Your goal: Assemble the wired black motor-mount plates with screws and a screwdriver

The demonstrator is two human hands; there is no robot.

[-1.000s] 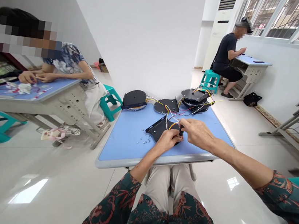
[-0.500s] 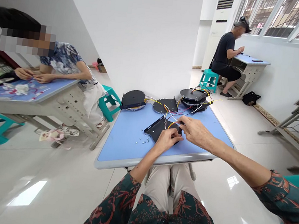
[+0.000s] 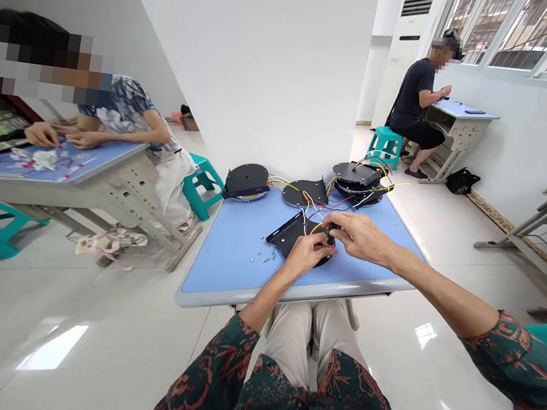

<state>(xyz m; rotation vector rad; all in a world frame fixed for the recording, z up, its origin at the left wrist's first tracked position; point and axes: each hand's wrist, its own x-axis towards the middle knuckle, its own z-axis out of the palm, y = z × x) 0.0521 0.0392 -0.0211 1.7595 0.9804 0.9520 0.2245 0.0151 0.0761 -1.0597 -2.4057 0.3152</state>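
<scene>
On the blue desk (image 3: pixel 237 247) lies a black metal plate (image 3: pixel 287 234) with coloured wires running from it. My left hand (image 3: pixel 306 250) rests on the plate's near side, fingers pinched together. My right hand (image 3: pixel 360 235) meets it from the right, fingers pinched on a small black part at the wires; what the left fingers grip is too small to make out. Several small silver screws (image 3: pixel 266 254) lie just left of the plate.
More black round plates (image 3: pixel 246 180) and a wired stack (image 3: pixel 357 179) sit at the desk's far edge. A person works at a desk (image 3: pixel 82 160) on the left; another sits at a far desk (image 3: pixel 459 115) by the windows. Teal stools (image 3: pixel 200 185) stand around.
Both hands stay pinched together over the black plate with only small finger shifts. The view swung slightly left and back.
</scene>
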